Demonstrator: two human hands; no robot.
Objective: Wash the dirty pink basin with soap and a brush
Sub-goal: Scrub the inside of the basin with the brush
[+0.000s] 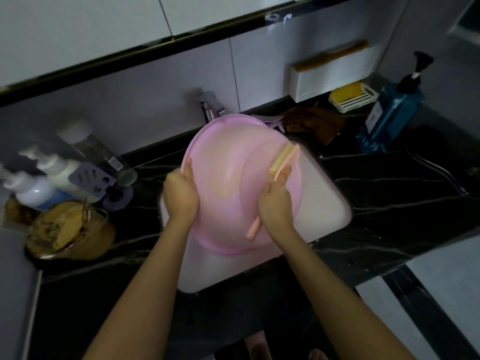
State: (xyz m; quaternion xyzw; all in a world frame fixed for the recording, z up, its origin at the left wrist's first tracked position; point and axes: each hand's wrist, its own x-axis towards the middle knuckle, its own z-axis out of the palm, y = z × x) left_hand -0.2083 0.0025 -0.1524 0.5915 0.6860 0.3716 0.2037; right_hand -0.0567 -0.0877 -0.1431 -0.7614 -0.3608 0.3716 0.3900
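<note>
Where the black marble counter (135, 229) begins on the left, two white pump bottles (39, 183) stand close together, with a purple holder (92, 178) just beside them and a glass bowl (67, 229) of yellow-brown content in front. Next comes the left hand (180, 196), which grasps the left rim of the pink basin (228, 183), the thumb lying over the edge. This basin is held tilted above the white sink (327, 201), in the middle of the view, and its far rim is near the faucet (211, 103). On the right part of the basin the brush (284, 161) lies with its pale yellow bristles against the pink surface. The right hand (276, 203) is closed around the pink handle of the brush, and the end of the handle sticks out below the hand. Behind the sink a brown cloth (314, 120) lies on the counter. Further right are a white rack (355, 100) with a yellow block (346, 90) in it, and then a blue pump bottle (389, 118) near the wall.
</note>
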